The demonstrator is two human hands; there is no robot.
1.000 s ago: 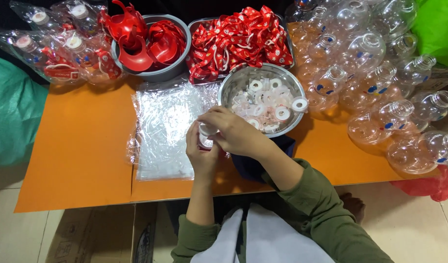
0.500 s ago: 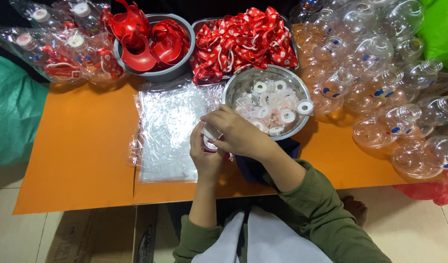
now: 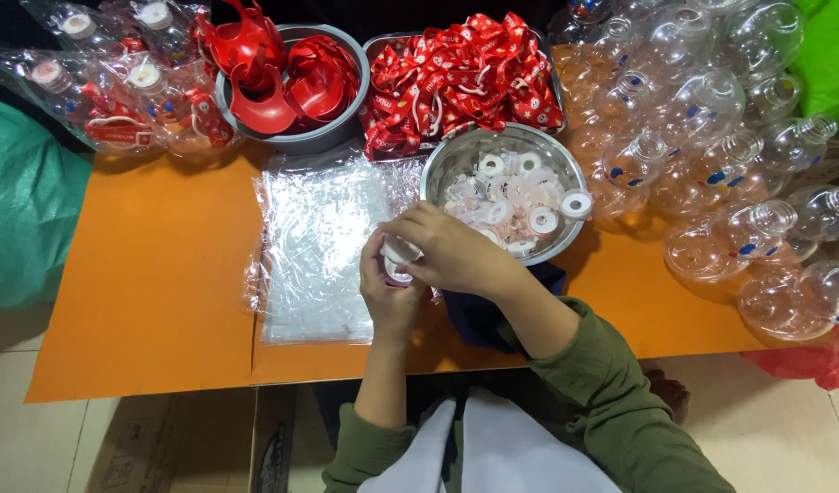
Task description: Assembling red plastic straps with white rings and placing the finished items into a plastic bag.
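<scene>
- Since a second ago both hands have drifted slightly toward the steel bowl (image 3: pixel 456 164), and stay joined over the table edge.
- Orange table (image 3: pixel 145 274) bears a stack of clear bags (image 3: pixel 323 246), laid flat within reach.
- Right hand (image 3: pixel 451 251) clenches from above on the white cap (image 3: pixel 399 248).
- Left hand (image 3: pixel 389 297) cups the small clear piece (image 3: pixel 396 271) beneath, steadying it.

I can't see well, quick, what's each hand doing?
Left hand: closed around a small white cap.
Right hand: closed on the same cap from above.

red straps (image 3: pixel 465 78), clear bottles (image 3: pixel 711 164)
</scene>
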